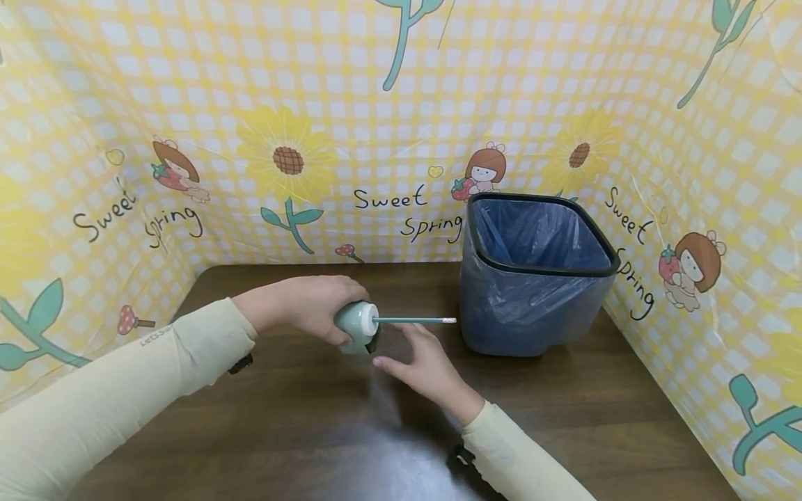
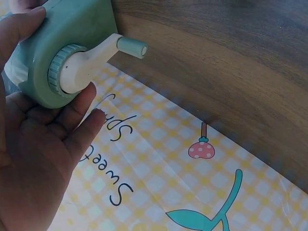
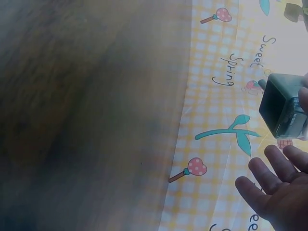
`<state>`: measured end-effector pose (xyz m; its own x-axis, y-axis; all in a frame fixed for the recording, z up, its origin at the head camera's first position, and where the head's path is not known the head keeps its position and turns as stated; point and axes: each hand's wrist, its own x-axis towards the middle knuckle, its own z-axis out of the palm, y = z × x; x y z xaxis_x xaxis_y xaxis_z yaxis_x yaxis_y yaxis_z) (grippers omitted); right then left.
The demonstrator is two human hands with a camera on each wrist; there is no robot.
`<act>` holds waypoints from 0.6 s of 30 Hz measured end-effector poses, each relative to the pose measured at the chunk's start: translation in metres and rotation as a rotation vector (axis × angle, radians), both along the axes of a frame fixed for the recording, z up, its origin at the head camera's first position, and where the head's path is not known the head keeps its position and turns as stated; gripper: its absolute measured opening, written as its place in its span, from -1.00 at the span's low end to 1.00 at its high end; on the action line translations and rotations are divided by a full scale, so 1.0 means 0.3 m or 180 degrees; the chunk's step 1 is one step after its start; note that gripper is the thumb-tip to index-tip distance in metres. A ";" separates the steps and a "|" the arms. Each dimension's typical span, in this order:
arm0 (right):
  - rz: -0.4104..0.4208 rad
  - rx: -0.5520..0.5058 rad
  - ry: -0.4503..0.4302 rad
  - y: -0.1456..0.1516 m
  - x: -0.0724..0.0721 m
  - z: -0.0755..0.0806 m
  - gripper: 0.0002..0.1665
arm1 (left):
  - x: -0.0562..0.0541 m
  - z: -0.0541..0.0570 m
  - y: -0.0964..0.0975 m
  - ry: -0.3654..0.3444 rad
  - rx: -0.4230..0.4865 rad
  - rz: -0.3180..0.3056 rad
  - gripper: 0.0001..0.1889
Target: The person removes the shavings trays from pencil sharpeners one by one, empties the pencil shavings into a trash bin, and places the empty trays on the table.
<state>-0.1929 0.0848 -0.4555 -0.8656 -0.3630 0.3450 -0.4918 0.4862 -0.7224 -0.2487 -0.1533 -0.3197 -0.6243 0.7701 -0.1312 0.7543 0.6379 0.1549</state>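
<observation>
My left hand point(image 1: 316, 306) grips a green hand-crank pencil sharpener point(image 1: 356, 321), held tilted over the table. In the left wrist view, the sharpener's white crank arm point(image 2: 86, 67) with its green knob point(image 2: 132, 47) stands out past my fingers. A pencil point(image 1: 410, 321) points right from the sharpener's white end in the head view, its pale eraser tip outermost. Close beside it, my right hand point(image 1: 429, 365) has its fingers spread, holding nothing. The right wrist view shows the dark, hollow-looking face of the sharpener point(image 3: 281, 103) just beyond those fingertips.
A bin point(image 1: 532, 306) with a black rim and a clear plastic liner stands at the right rear of the brown wooden table point(image 1: 301, 417). A yellow checked cloth point(image 1: 351, 139) with printed flowers and lettering lines the back and both sides.
</observation>
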 end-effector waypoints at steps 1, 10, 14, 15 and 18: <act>-0.0009 0.0006 -0.0014 -0.002 0.000 0.002 -0.25 | 0.001 0.000 0.000 0.0005 0.0001 -0.0004 -0.35; -0.0058 0.0001 -0.0074 -0.008 -0.002 0.007 -0.27 | 0.010 0.006 0.011 0.0063 -0.0046 -0.0019 -0.36; -0.0009 -0.0050 -0.0083 -0.010 -0.005 0.002 -0.24 | 0.014 0.009 0.015 0.0059 -0.0045 -0.0007 -0.35; 0.0007 -0.0076 -0.0090 -0.010 -0.006 0.001 -0.24 | 0.015 0.010 0.016 0.0059 -0.0045 0.0000 -0.35; 0.0041 -0.0147 -0.0106 -0.012 -0.009 -0.002 -0.25 | 0.017 0.011 0.019 0.0048 -0.0053 0.0032 -0.34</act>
